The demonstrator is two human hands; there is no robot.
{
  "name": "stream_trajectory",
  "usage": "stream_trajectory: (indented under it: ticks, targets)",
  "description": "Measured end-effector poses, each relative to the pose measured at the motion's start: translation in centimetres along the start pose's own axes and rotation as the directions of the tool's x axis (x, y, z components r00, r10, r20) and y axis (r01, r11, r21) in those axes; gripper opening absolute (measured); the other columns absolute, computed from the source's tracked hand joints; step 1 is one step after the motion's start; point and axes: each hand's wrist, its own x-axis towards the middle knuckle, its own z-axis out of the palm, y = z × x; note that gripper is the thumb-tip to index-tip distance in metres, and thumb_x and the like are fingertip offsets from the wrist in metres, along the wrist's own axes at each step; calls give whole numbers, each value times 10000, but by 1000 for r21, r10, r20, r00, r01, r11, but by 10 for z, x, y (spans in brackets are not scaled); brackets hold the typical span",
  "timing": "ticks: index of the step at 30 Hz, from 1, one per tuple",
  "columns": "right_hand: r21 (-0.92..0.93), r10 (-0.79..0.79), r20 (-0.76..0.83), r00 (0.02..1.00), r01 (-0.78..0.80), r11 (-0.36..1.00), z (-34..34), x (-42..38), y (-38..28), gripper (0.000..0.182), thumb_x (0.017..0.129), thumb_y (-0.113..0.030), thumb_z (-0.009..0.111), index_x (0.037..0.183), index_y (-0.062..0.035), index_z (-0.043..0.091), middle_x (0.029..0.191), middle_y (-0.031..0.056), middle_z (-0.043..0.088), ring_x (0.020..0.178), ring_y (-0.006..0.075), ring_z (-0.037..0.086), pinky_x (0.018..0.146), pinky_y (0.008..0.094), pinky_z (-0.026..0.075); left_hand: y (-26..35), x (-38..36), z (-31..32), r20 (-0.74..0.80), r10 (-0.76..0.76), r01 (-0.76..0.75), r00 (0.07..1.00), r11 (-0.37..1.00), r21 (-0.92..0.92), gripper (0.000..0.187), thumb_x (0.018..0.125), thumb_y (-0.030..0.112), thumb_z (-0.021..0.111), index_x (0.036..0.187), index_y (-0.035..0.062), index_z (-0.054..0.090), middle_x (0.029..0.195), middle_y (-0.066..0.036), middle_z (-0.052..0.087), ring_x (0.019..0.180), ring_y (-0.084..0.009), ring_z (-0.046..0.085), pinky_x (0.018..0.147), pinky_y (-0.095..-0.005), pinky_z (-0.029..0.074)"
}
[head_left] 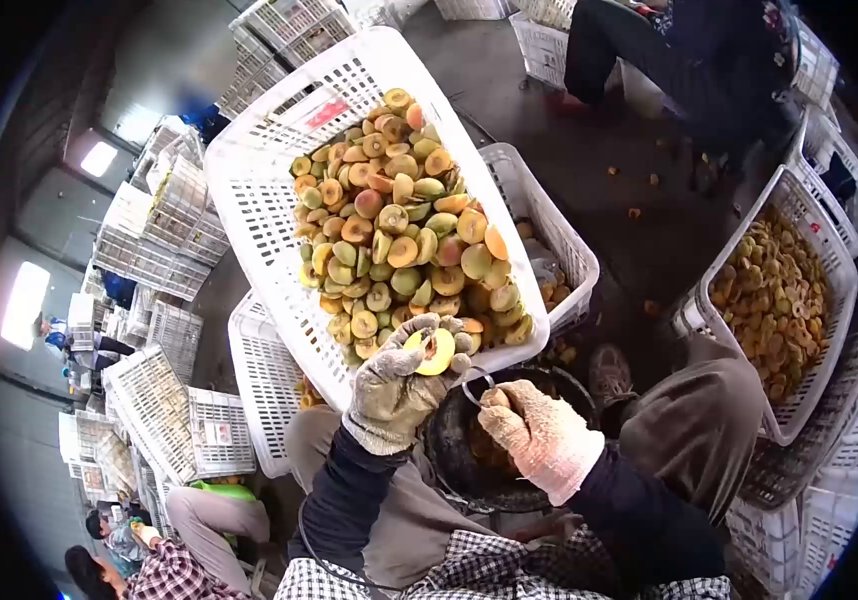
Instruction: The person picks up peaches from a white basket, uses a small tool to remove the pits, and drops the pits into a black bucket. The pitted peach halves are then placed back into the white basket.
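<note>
My left hand (pixel 394 385), in a worn work glove, is closed around a yellow peach half (pixel 432 352) with a reddish-brown centre turned up. Gripped in my gloved right hand (pixel 539 435) is a pitting tool with a curved metal loop (pixel 476 383), just right of the peach half and apart from it. Its handle is hidden in the fist. In front of my hands tilts a white slatted crate (pixel 249 205) holding many halved peaches (pixel 404 215). A dark bucket (pixel 449 450) stands between my legs, below my right hand, with scraps inside.
At the right a white crate (pixel 784 400) holds orange-yellow fruit pieces (pixel 774 295). More white crates (pixel 564 235) stand under and beside the tilted one. Stacked crates (pixel 154 415) line the left. Another person (pixel 184 560) sits lower left, another upper right. Fruit bits lie on the floor.
</note>
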Motion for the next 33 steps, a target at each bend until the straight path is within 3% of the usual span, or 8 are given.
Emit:
stream_trajectory:
  ticks: [5,9,13,14,17,22,31,33]
  targets:
    - [-207,80,41,996,-70,976,18,11,-11,365,902,-408,495,982,-55,543,805,161,649,751,350,630,669,426,500,-8,-12,10,-31,40,-36,999,994,103,435,921,305,535,1185,-36,488,1111,-201,563,1020,-307,581,887,-395,498]
    - [-249,54,43,998,-42,968,23,14,-13,333,899,-393,502,960,-69,549,800,147,654,720,325,637,632,421,509,-8,-15,1,-179,107,-75,978,981,178,495,894,389,557,1184,-7,501,1079,-164,581,956,-262,607,821,-350,529]
    - [-307,-122,-56,991,99,947,32,14,-11,241,893,-339,525,938,-104,560,739,103,632,617,297,628,525,398,503,-11,-19,-5,-174,70,-23,982,965,260,551,880,536,486,1056,17,548,887,-115,603,812,-202,603,658,-291,523]
    - [-335,-184,-69,981,151,930,34,15,-12,231,889,-332,531,930,-106,560,731,99,622,606,299,624,522,395,500,-15,-19,1,-302,107,3,947,939,343,576,890,580,425,979,26,553,819,-93,592,742,-172,584,650,-267,499]
    - [-381,-223,-66,972,182,906,39,18,-13,230,880,-328,540,920,-102,559,735,103,614,608,300,625,527,397,499,-21,-20,7,-319,188,-14,929,878,479,579,909,582,388,942,29,555,809,-81,592,738,-160,585,686,-263,493]
    - [-475,-83,70,994,106,874,36,23,-19,250,855,-309,547,923,-69,556,783,133,634,667,302,647,572,422,508,-21,-21,-4,-308,174,-6,936,879,478,506,952,486,393,841,24,566,785,-77,588,723,-153,574,696,-266,483]
    - [-577,32,76,997,18,816,37,20,-8,258,853,-313,542,887,-58,563,729,138,632,636,320,642,565,427,517,-27,-25,-10,-404,102,95,909,893,439,455,977,420,388,837,28,571,771,-57,577,699,-128,552,668,-247,455]
    - [-602,75,103,992,2,799,34,19,-9,257,857,-310,538,901,-58,561,750,147,637,637,322,642,575,430,516,-27,-24,-14,-420,92,212,903,754,622,448,977,419,388,857,30,576,781,-49,579,706,-126,553,671,-241,453]
